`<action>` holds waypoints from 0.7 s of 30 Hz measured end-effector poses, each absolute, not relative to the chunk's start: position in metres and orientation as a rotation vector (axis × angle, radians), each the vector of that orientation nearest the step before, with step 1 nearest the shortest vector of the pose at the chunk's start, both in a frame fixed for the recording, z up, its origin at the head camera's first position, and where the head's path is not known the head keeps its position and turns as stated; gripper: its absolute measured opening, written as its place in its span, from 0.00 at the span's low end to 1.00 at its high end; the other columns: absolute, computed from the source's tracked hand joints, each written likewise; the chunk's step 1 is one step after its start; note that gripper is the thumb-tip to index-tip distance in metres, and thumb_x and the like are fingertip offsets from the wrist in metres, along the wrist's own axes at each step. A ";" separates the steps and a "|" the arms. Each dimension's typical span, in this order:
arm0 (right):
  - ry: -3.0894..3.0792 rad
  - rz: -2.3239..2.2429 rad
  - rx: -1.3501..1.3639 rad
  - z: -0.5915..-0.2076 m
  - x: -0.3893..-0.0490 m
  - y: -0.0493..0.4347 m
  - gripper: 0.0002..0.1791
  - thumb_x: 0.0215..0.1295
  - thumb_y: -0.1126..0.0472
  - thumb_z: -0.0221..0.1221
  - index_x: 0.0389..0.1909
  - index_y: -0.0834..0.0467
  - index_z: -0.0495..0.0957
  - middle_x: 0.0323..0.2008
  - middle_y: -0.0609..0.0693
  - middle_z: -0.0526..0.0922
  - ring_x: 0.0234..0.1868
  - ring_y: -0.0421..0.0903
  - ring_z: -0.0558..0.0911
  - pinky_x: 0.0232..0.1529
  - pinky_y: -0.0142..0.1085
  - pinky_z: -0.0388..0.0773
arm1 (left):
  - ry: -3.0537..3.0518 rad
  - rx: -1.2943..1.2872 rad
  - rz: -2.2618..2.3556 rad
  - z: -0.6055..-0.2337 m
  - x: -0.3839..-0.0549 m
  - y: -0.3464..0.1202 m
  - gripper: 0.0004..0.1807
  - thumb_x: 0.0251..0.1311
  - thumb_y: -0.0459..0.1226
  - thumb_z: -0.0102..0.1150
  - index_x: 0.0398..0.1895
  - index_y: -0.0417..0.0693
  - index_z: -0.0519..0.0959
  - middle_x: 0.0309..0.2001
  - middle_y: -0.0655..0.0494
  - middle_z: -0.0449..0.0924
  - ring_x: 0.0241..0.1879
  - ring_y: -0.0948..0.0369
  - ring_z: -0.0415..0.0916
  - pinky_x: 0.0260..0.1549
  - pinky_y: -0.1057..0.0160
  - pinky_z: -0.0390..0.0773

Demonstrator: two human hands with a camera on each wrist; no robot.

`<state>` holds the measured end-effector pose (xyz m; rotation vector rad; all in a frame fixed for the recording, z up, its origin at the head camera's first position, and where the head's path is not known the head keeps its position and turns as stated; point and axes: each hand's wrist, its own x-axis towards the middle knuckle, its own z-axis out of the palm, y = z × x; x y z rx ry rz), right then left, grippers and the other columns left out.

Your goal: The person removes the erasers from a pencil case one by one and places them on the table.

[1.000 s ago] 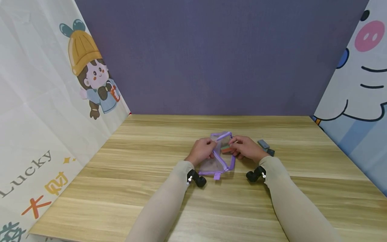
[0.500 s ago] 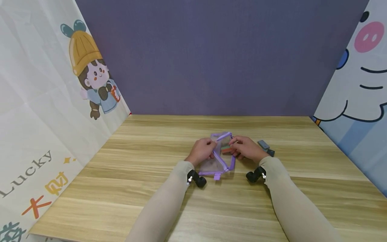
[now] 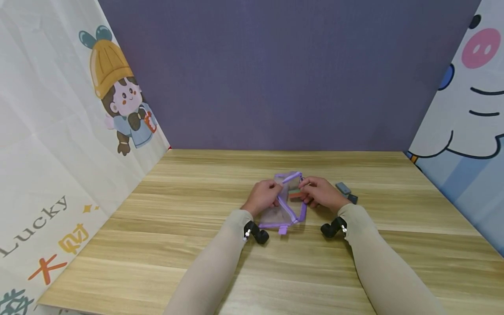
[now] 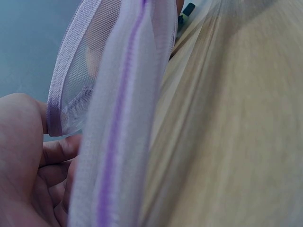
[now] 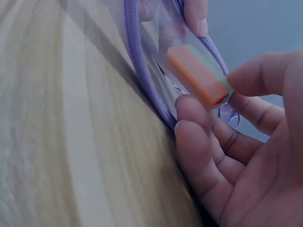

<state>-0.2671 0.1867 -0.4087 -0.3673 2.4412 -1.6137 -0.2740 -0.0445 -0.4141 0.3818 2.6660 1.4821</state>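
A see-through mesh pouch (image 3: 274,215) with purple zipper edges lies on the table, its mouth spread apart. My left hand (image 3: 263,195) pinches one edge of the mouth between thumb and fingers; that mesh edge (image 4: 56,101) shows at the thumb in the left wrist view. My right hand (image 3: 320,192) holds a small orange-and-green rectangular block (image 5: 199,78) at the opening, thumb on its green side and fingers beneath. The block's far end reaches in between the purple edges. A small metal ring (image 5: 229,116) hangs near the right fingers.
A grey-blue block (image 3: 343,188) and a dark block (image 3: 352,199) lie on the wooden table (image 3: 204,192) just beyond my right wrist. A purple-grey panel (image 3: 291,78) stands along the table's back edge. Printed cloths hang at both sides.
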 end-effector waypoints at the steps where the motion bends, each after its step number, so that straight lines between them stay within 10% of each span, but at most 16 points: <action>1: 2.442 -1.616 -0.365 -0.409 -0.267 0.187 0.16 0.75 0.60 0.49 0.55 0.65 0.75 0.38 0.61 0.82 0.34 0.54 0.82 0.30 0.44 0.82 | 2.665 0.382 1.483 -0.414 -0.274 -0.044 0.15 0.71 0.50 0.55 0.33 0.50 0.81 0.21 0.53 0.81 0.21 0.59 0.79 0.21 0.63 0.80; 21: 2.393 -1.687 -0.301 -0.409 -0.268 0.189 0.19 0.75 0.59 0.49 0.59 0.66 0.73 0.38 0.61 0.82 0.35 0.52 0.83 0.29 0.41 0.83 | 2.658 0.385 1.489 -0.413 -0.273 -0.043 0.15 0.71 0.49 0.55 0.33 0.50 0.81 0.21 0.53 0.81 0.21 0.60 0.79 0.20 0.63 0.80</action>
